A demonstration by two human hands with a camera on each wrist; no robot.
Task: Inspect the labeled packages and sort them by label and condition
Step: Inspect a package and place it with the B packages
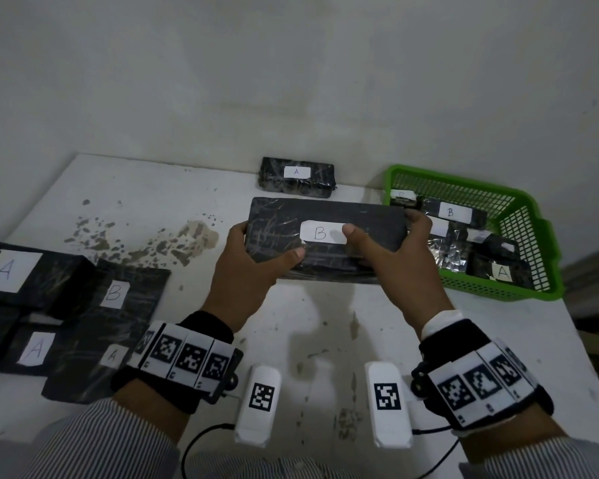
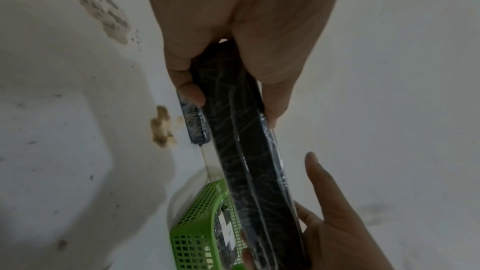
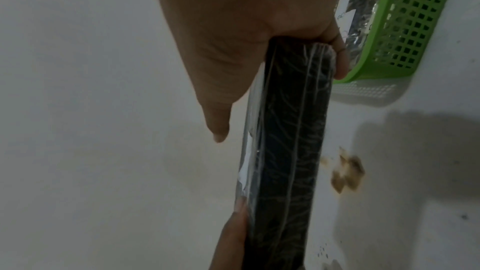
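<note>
A flat black package [image 1: 325, 243] wrapped in shiny clear film is held up above the middle of the white table [image 1: 325, 340]. A white label [image 1: 322, 232] with the letter B is stuck on its top face. The left end is gripped by the left hand [image 1: 249, 267], with the thumb on top near the label and the fingers curled under. The right end is gripped by the right hand [image 1: 395, 264], with the thumb laid on the edge of the label and the fingers wrapped round the far side. In the left wrist view, the thin side of the package [image 2: 249, 151] is seen clamped between the thumb and the fingers [image 2: 189, 89]. In the right wrist view, the same clamp is seen on the other end [image 3: 293, 130].

A small black package marked A [image 1: 296, 177] lies at the back edge of the table, against the wall. A green basket [image 1: 519, 243] sits at the back right corner, and more black packages are kept in it, among them one marked B [image 1: 452, 213] and one marked A [image 1: 502, 272]. A pile of black packages [image 1: 66, 305] marked A and B lies along the left edge. Brown stains [image 1: 146, 240] are seen on the table between the pile and the held package.
</note>
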